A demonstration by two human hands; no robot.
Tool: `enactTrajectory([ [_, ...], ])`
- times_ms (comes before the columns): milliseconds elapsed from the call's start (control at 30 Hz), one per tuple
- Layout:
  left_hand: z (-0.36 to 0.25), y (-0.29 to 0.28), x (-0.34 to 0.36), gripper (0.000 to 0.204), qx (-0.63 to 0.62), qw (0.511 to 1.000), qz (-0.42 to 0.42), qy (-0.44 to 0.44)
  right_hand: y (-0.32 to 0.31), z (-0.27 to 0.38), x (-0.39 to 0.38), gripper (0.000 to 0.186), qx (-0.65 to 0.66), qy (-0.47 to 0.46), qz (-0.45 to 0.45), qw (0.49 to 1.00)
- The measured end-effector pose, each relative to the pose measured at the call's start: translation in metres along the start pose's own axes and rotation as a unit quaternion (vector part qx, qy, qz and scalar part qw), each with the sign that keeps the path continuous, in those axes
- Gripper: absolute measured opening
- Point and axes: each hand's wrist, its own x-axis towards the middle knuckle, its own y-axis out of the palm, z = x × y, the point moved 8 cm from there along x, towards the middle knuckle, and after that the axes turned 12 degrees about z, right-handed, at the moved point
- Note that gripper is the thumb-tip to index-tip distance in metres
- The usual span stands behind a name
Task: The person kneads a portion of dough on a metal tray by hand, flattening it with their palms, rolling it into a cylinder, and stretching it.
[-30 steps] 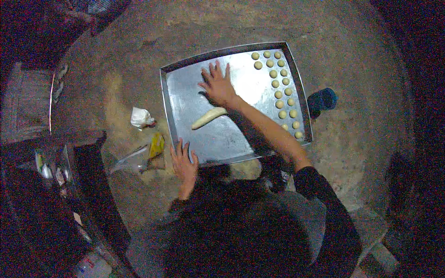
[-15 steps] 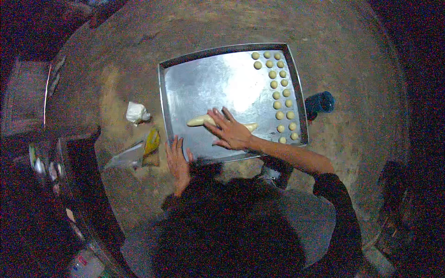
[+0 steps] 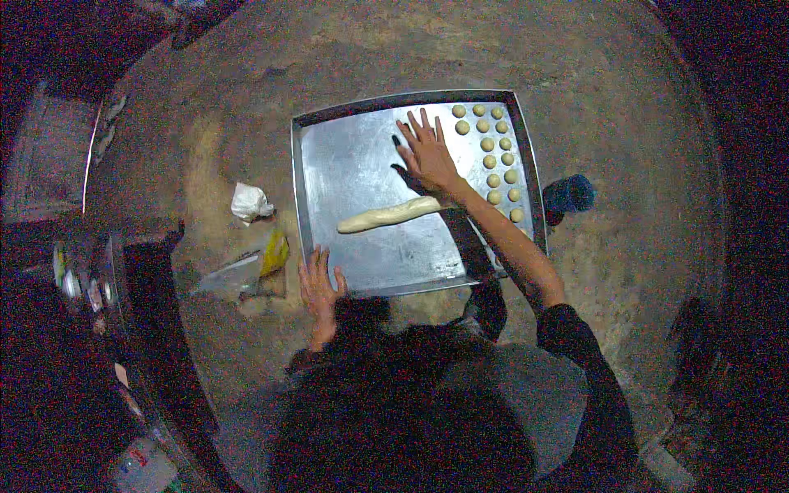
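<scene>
A shallow square metal tray (image 3: 297, 181) lies on the floor in front of me. Across its middle stretches a long pale roll of dough (image 3: 390, 216), its right end hidden behind my right forearm. Several small round dough balls (image 3: 488, 145) stand in rows along the tray's right side, the nearest ones partly covered by that arm. My right hand (image 3: 427, 154) is over the far middle of the tray, beyond the dough roll, with fingers spread and nothing held. My left hand (image 3: 320, 283) rests at the tray's near left corner, fingers stretched out.
Left of the tray sits a knotted white plastic bag (image 3: 250, 203). Nearer me lie a clear plastic sheet or bag (image 3: 228, 273) and a yellow packet (image 3: 274, 252). A dark blue cup-like container (image 3: 574, 194) stands just right of the tray. The floor (image 3: 608, 107) is brownish and worn.
My right hand has left the dough roll and moved to the tray's far side, uncovering more of the roll. My left hand stays at the near left corner.
</scene>
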Motion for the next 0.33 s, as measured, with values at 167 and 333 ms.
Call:
enactTrajectory([
  [167,-0.008,-0.022,-0.008,0.050,0.019,0.999,0.002,-0.045,0.023,0.047,-0.044,0.066,0.006,-0.042,0.104,0.994],
  [333,-0.028,-0.032,0.003,0.050,0.017,1.000,0.010,-0.022,0.046,0.085,-0.111,0.089,0.048,-0.163,0.213,0.962],
])
